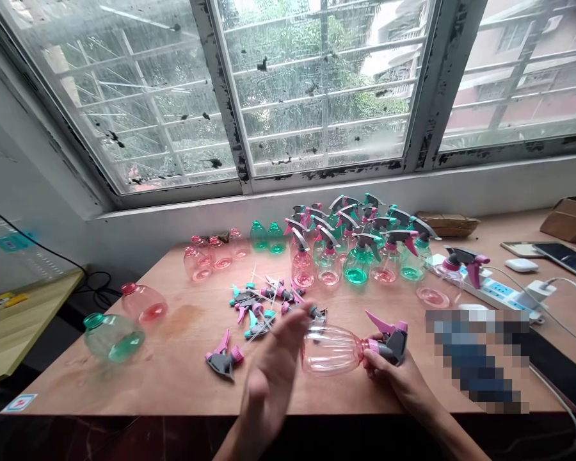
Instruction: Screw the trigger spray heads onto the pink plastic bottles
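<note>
A pink clear spray bottle (333, 349) lies on its side just above the wooden table (173, 384), held between my hands. My right hand (393, 374) is closed around its neck and the grey and pink trigger head (388, 336). My left hand (276, 365) is at the bottle's base, fingers stretched out and blurred, touching or close to it. Loose trigger heads (264, 304) with dip tubes lie scattered just beyond my left hand, and one (223, 358) lies apart to the left.
Several finished pink and green spray bottles (360, 246) stand in a group at the back. Capless bottles (211, 253) stand back left; two (125, 320) lie near the left edge. A power strip (496, 291), phones (564, 256) and a cardboard box (571, 218) are on the right.
</note>
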{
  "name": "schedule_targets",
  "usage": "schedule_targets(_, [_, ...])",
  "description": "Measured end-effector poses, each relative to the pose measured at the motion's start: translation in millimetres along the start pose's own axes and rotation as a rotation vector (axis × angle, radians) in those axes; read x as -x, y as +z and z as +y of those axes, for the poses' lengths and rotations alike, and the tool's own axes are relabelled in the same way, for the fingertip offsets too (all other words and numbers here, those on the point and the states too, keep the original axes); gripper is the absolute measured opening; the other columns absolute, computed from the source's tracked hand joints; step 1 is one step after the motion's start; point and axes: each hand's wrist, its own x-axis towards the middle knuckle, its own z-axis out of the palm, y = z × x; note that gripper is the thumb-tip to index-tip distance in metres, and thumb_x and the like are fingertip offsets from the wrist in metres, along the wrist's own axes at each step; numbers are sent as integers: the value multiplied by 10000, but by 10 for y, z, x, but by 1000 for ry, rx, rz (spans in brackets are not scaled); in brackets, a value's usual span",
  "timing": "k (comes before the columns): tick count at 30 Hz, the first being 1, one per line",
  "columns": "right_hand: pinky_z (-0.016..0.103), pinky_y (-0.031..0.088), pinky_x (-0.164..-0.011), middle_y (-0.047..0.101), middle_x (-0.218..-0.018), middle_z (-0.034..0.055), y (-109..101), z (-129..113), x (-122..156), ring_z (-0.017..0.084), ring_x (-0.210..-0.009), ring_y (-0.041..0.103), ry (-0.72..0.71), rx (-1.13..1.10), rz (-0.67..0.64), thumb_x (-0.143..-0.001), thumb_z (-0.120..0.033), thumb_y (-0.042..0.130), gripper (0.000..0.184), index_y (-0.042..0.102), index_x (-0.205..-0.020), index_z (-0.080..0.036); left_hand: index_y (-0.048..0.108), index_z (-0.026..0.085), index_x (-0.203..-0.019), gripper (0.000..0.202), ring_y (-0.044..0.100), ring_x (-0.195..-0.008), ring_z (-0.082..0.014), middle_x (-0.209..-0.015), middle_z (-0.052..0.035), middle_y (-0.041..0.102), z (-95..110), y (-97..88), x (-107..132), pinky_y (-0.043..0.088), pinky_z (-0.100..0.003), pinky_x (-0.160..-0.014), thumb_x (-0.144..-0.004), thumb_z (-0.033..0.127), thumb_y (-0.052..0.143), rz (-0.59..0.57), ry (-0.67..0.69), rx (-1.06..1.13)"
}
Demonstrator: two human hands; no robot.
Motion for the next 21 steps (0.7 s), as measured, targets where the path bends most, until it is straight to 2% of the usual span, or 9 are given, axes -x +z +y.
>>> schedule_targets(2, [309,461,-542,663,-612,-11,-11,-11,45,174,-533,585,-37,56,-23,-766,-522,825,392,666,-933,-205,626,250,-1357,681,353,-1498,-371,-1511,-98,560,-213,-240,-136,204,-508,-1274,-841,695,626,153,8,-48])
schedule_targets(3, [309,450,-548,650,-608,-17,-12,-19,69,173,-541,578,-60,96,-17,-774,-514,820,378,680,-934,-202,601,257,-1382,644,363,-1497,-351,-1523,-97,547,-320,-348,-163,196,-505,-1275,-871,648,630,191,-45,-98])
schedule_targets(6, [315,429,-550,626,-606,-25,1,-53,132,178,-558,559,-119,179,24,-781,-487,816,331,715,-928,-207,623,204,-1360,734,472,-1416,-419,-1476,-165,588,-584,-513,-152,302,-579,-1215,-785,646,736,137,-176,-169])
schedule_targets(9, [324,444,-554,637,-608,-24,13,-87,161,187,-565,569,-141,183,49,-766,-464,831,307,731,-926,-223,628,204,-1372,748,443,-1445,-410,-1447,-155,626,-702,-438,-144,284,-585,-1224,-838,727,603,-10,-268,-172])
schedule_targets(12, [322,453,-540,649,-592,-21,-2,-99,138,185,-545,575,-130,152,56,-735,-457,862,341,736,-942,-217,641,217,-1368,671,369,-1494,-392,-1466,-108,621,-706,-308,-160,212,-548,-1261,-843,633,683,-104,-292,-216])
schedule_targets(15, [303,444,-491,664,-580,-7,-31,-90,76,165,-489,563,-89,77,13,-746,-482,853,358,718,-916,-197,552,253,-1453,711,368,-1490,-409,-1493,-103,595,-708,-277,-124,292,-571,-1226,-833,542,748,-120,-285,-191])
schedule_targets(18, [282,446,-451,689,-618,8,-49,-72,20,149,-458,563,-30,35,-54,-787,-495,821,353,683,-901,-191,424,341,-1526,820,362,-1499,-381,-1594,-90,472,-765,-351,-51,309,-552,-1224,-810,417,815,-194,-256,-104])
schedule_targets(21, [274,464,-445,696,-644,5,-57,-52,-4,143,-457,569,-14,75,-81,-796,-482,821,357,665,-928,-189,336,433,-1544,889,270,-1545,-343,-1681,-53,310,-867,-448,-12,235,-546,-1251,-812,323,828,-280,-193,-43])
